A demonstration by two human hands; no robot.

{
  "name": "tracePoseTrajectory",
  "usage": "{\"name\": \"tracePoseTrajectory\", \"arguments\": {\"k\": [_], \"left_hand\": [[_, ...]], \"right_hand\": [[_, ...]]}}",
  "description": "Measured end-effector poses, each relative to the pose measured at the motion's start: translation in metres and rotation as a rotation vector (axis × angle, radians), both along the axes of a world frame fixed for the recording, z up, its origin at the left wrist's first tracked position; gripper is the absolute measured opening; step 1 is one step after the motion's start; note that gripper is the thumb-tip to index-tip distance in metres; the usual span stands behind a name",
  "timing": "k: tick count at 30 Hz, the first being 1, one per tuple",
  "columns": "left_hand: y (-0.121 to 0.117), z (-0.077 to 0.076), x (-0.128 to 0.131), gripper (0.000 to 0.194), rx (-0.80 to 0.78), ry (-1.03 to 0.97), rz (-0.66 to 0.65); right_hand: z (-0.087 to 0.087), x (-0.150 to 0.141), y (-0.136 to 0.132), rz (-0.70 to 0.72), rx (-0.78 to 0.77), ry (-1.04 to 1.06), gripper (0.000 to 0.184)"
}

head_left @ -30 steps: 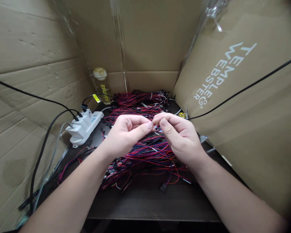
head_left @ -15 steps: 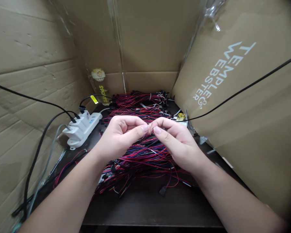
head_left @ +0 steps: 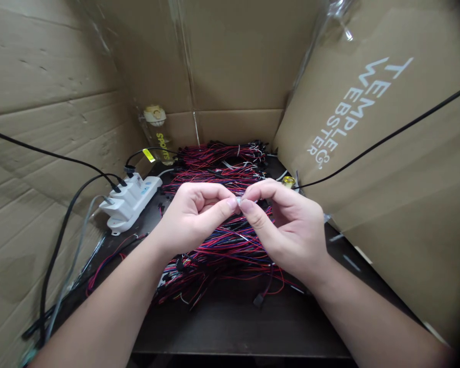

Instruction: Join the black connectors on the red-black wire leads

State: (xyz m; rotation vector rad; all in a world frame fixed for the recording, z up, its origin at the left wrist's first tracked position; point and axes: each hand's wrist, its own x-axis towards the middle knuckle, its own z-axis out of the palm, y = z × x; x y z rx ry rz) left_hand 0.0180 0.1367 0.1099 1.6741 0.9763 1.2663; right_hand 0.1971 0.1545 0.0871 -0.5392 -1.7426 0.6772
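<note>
My left hand (head_left: 193, 214) and my right hand (head_left: 287, 225) meet above a heap of red, blue and black wires (head_left: 230, 245) on a dark table (head_left: 237, 322). Thumb and forefinger of both hands pinch one small pale piece (head_left: 238, 201) between the fingertips; most of it is hidden, so I cannot tell what it is. More bundles of the same wires (head_left: 222, 156) lie farther back.
A white power strip (head_left: 130, 200) with black plugs and cables sits at the left. A clear bottle with a yellow cap (head_left: 159, 130) stands in the back corner. Cardboard walls close in on three sides; a black cable (head_left: 387, 138) crosses the printed right panel. A small yellow thing (head_left: 289, 180) lies at the right.
Both hands have stayed together over the wires, dropping slightly and turning a little. The right thumb now presses against the left fingertips on the small piece.
</note>
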Motion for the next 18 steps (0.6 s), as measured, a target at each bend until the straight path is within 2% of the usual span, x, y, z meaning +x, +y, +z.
{"name": "tracePoseTrajectory", "arguments": {"k": [4, 9, 18], "left_hand": [[-0.001, 0.001, 0.001, 0.028, 0.001, 0.023, -0.006], [0.001, 0.001, -0.001, 0.032, -0.026, 0.022, 0.001], [0.001, 0.004, -0.005, 0.026, -0.109, 0.037, 0.0]], "right_hand": [[0.002, 0.002, 0.001, 0.005, 0.017, -0.054, 0.006], [0.003, 0.005, 0.005, 0.09, -0.022, -0.092, 0.007], [0.012, 0.012, 0.013, 0.216, -0.064, -0.224, 0.013]]}}
